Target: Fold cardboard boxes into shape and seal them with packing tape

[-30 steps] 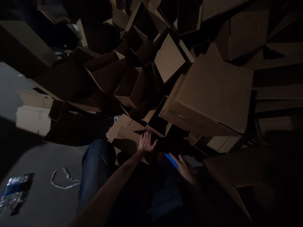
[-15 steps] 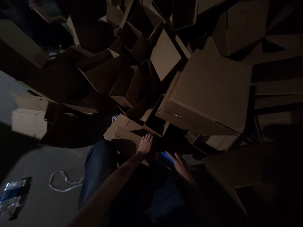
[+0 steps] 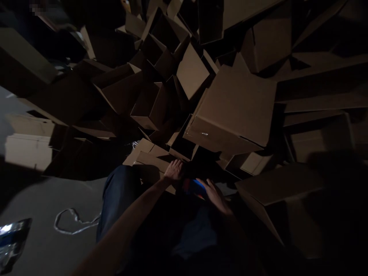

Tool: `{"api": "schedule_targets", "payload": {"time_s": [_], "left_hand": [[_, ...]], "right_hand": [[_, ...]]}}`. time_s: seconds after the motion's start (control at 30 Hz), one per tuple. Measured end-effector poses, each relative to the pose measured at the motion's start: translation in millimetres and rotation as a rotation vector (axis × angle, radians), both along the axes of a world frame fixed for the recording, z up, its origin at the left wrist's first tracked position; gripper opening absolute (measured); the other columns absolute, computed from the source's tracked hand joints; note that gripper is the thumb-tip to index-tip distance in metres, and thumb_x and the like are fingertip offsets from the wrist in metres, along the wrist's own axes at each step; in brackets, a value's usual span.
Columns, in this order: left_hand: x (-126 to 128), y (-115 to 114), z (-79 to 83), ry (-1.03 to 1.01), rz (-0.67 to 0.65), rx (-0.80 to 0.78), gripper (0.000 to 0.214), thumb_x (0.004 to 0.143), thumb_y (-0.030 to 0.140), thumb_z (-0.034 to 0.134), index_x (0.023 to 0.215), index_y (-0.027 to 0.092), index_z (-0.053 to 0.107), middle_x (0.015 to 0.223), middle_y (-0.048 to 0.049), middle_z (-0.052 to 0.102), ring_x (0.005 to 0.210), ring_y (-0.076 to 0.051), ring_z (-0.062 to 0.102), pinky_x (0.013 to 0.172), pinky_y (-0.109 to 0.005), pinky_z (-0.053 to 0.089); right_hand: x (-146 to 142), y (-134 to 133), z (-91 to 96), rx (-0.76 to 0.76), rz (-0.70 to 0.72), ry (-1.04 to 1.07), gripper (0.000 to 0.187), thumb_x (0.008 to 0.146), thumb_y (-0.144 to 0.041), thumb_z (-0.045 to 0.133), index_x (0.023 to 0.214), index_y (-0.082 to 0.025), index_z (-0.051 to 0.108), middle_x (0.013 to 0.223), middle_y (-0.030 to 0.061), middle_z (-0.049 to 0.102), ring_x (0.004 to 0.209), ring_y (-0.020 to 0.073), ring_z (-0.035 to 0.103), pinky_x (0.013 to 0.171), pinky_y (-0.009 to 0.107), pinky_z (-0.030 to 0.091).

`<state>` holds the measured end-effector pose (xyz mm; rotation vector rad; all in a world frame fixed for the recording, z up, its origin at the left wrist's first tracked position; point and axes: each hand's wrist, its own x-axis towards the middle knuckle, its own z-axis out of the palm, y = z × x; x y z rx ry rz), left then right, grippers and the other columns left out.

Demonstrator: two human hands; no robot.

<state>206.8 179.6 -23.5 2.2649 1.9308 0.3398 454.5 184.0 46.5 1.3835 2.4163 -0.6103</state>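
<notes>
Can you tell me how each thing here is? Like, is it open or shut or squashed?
Left hand: open, fingers spread by the flattened cardboard.
Flattened cardboard: lying folded flat.
Right hand: fingers bent over a blue object; grip unclear.
Blue object: partly hidden.
Large cardboard box: tilted, facing side closed.
Smaller cardboard box: open, dark inside.
White strap: lying looped on the floor.
Plastic wrapper: crumpled.

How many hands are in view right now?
2. The left hand is spread open at the flattened cardboard; the right hand is at a blue object. More could be hidden in the dark.
</notes>
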Motion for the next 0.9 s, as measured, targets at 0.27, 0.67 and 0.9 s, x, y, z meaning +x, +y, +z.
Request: {"api": "schedule_targets", "payload": {"time_s": [0.27,0.67,0.9], "left_hand": [[28,-3,-3.4,0.066,-0.023,0.001,0.035,0.102,0.015,0.039,0.123,0.014,0.067,0.135,-0.0132,0.066,0.139,-0.025,0.05,0.12,-0.043,0.035],[13,-15,6.2,-0.052,-0.027,0.078,0.039,0.102,0.043,0.043,0.113,0.012,0.065,0.124,-0.0169,0.067,0.128,-0.029,0.056,0.112,-0.043,0.041],[18,-10,-2.9,-0.058,-0.025,0.07,0.039,0.09,0.028,0.057,0.126,0.013,0.061,0.134,-0.0188,0.063,0.138,-0.03,0.049,0.118,-0.049,0.035]], "right_hand": [[5,1,-17.3,0.207,0.112,0.025,0.063,0.092,-0.009,0.046,0.152,-0.026,0.049,0.142,0.0145,0.059,0.13,0.0269,0.059,0.105,0.037,0.052],[10,-6,-12.2,0.158,0.074,-0.126,0.056,0.09,0.003,0.031,0.14,-0.009,0.056,0.137,0.0165,0.062,0.122,0.0247,0.064,0.101,0.032,0.051],[39,-12,-42.6,0.102,0.031,-0.189,0.053,0.094,-0.009,0.04,0.146,-0.012,0.05,0.142,0.0178,0.059,0.119,0.0261,0.065,0.099,0.035,0.051]]}}
